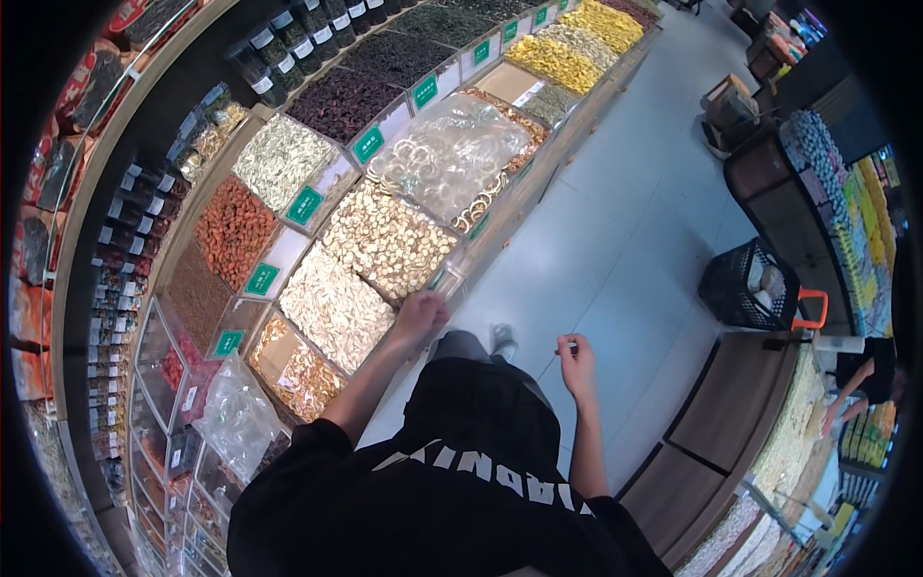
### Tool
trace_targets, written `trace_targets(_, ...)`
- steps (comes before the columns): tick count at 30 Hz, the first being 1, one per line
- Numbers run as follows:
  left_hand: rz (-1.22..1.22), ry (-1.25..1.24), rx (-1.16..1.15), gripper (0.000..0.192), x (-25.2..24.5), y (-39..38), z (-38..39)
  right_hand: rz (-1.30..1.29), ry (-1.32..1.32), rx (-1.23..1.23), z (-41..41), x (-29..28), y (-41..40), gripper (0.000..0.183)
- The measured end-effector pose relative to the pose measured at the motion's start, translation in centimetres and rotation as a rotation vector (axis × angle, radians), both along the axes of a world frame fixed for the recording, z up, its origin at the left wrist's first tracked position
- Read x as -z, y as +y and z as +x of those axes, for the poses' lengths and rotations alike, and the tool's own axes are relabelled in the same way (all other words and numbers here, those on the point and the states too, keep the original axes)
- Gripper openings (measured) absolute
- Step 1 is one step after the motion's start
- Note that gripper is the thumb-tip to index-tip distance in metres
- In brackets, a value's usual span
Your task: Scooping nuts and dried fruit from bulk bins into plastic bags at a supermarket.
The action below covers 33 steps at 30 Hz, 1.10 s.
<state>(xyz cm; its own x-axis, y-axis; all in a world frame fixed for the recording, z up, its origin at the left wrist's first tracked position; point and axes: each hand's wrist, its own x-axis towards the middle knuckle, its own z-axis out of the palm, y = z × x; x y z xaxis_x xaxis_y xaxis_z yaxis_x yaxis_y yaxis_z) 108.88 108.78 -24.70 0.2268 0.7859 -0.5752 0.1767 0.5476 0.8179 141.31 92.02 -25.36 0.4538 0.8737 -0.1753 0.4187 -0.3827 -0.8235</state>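
Observation:
My left hand (424,314), blurred and loosely curled, is at the front edge of the display, beside a bin of round pale dried slices (389,241). Whether its fingers touch the rim I cannot tell. Next to that bin lie thin whitish dried slices (335,306), then a bin of brownish dried pieces (310,382) with a tan card in it. My right hand (578,366) hangs over the aisle floor, its fingers loosely bent and nothing visible in them. A clear plastic bag (451,151) covers ring-shaped dried slices farther along.
Another clear plastic bag (238,418) lies over the bins on the left. Labelled jars (277,54) line the back shelf. Across the grey floor (598,238) stand a black basket with an orange handle (753,285) and a brown counter (728,397). A person (865,379) is at the far right.

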Motion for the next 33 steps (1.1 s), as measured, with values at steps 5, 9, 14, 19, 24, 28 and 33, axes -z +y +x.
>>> trace_targets(5, -0.058, -0.227, -0.384, 0.031, -1.9, 8.0, 3.5, -0.048, -0.119, -0.066, 6.3, -0.9, 6.7, 0.036)
trace_targets(9, -0.109, -0.327, -0.541, 0.029, -2.4, 14.5, 7.7, -0.173, 0.004, -0.124, 8.2, -0.5, 12.7, 0.035)
trace_targets(14, -0.085, -0.412, -0.713, 0.017, 1.7, 19.7, 9.2, -0.159, 0.031, -0.339, 5.9, -2.4, 19.6, 0.030)
trace_targets(19, 0.067, -0.383, -0.726, 0.014, -2.5, 25.7, 13.4, -0.146, 0.091, -0.369, 7.1, -4.1, 26.5, 0.027)
trace_targets(24, 0.168, -0.165, -0.667, 0.018, -5.1, 30.7, 16.4, -0.118, 0.005, -0.422, 11.1, -3.5, 32.9, 0.026)
trace_targets(28, 0.766, 0.343, -0.572, 0.017, -6.6, 33.0, 18.1, -0.074, 0.088, -0.285, 15.3, -3.5, 36.3, 0.027)
trace_targets(33, 0.989, 0.457, -0.668, 0.009, -11.6, 36.0, 24.3, -0.168, 0.131, -0.268, 19.6, -0.5, 38.4, 0.027)
